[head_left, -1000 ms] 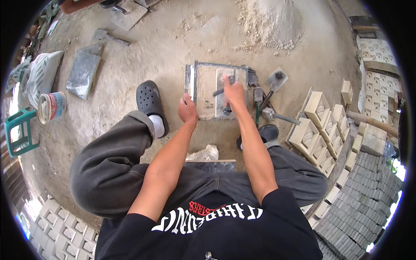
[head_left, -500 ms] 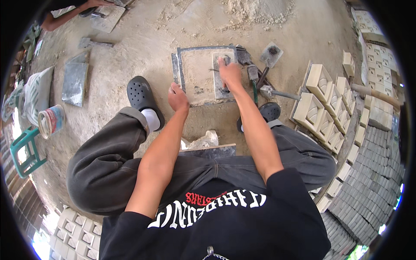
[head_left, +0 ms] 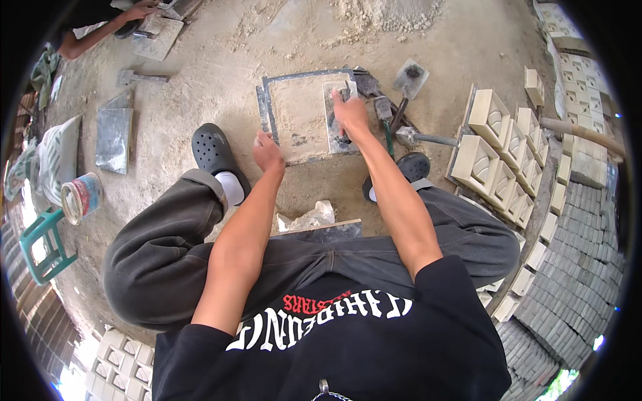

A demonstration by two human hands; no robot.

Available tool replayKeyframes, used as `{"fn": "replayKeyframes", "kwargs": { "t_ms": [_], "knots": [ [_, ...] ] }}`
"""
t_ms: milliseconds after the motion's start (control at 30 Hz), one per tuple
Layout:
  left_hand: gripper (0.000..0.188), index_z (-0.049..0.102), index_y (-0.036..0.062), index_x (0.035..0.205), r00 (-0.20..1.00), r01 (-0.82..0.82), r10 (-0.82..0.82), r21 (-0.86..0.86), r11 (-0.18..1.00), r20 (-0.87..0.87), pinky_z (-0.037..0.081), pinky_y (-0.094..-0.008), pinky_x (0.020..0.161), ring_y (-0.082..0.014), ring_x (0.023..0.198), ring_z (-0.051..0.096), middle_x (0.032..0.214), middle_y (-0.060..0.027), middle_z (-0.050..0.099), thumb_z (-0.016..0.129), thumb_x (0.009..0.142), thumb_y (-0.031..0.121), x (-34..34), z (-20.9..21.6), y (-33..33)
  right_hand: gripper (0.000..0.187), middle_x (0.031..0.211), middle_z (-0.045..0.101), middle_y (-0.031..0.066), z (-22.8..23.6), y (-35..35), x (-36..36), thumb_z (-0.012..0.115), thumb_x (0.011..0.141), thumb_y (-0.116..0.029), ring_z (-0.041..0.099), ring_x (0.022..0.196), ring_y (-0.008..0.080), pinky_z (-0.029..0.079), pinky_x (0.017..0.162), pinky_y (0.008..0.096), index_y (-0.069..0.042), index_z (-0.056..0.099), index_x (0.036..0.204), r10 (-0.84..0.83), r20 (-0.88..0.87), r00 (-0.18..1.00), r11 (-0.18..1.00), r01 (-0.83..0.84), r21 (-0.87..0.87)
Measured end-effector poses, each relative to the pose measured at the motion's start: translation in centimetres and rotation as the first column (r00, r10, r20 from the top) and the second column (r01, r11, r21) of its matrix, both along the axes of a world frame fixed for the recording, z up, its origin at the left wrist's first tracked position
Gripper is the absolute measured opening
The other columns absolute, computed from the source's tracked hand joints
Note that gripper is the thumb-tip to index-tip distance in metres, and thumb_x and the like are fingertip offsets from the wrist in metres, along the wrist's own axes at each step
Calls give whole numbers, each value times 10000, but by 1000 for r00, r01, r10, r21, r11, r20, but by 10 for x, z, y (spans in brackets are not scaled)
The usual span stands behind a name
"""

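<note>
A shallow square frame (head_left: 264,110) with dark edges lies on the ground between my feet, filled with pale sandy material (head_left: 297,107). My left hand (head_left: 269,154) is closed on its near left edge, fingers curled; their undersides are hidden. On the right part of the fill rests a flat rectangular trowel (head_left: 332,144). My right hand (head_left: 350,115) wraps round its dark handle. The trowel lies lengthwise, away from me, along the frame's right side.
A hammer (head_left: 428,138) and a small square trowel (head_left: 410,79) lie right of the frame. Patterned cast blocks (head_left: 481,160) stand farther right. At left are a dark plate (head_left: 114,140), a bucket (head_left: 81,197) and a green stool (head_left: 47,244). Another person's hand (head_left: 139,10) is at far left.
The view has shifted slightly, so the frame sits a little farther left in the picture. Both hands keep their holds, with the trowel still over the frame's right side.
</note>
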State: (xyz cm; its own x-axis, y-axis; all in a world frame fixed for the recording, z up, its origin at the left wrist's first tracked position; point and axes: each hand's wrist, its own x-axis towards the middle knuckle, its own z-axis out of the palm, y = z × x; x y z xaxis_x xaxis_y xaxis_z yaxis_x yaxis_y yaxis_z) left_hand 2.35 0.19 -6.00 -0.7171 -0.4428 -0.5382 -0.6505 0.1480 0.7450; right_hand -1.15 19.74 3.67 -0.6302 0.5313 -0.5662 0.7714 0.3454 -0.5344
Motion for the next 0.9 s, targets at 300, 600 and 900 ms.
{"fn": "replayKeyframes", "kwargs": {
  "t_ms": [300, 600, 900],
  "knots": [
    [564, 676, -12, 874, 1000, 14, -14, -29, 999, 1, 451, -358, 680, -199, 688, 596, 725, -81, 635, 407, 972, 474, 1, 2, 5, 654, 536, 603, 205, -4, -14, -3, 550, 942, -495, 618, 412, 290, 492, 426, 396, 97, 597, 665, 84, -17, 996, 996, -83, 11],
    [548, 607, 32, 878, 947, -319, 276, 524, 789, 162, 365, -274, 486, -113, 538, 469, 671, -29, 559, 329, 1005, 487, -4, -22, -17, 665, 498, 583, 193, -4, -43, -6, 528, 950, -498, 615, 414, 291, 515, 499, 419, 93, 587, 652, 153, -43, 987, 987, -150, 59],
    [525, 578, 62, 821, 931, -362, 344, 420, 832, 121, 339, -265, 432, -105, 473, 446, 608, -1, 520, 366, 1001, 506, 3, -35, -21, 644, 512, 584, 191, 16, -65, -16, 537, 948, -490, 613, 411, 284, 486, 432, 393, 102, 586, 699, 119, -21, 993, 993, -119, 11]
  ]
}}
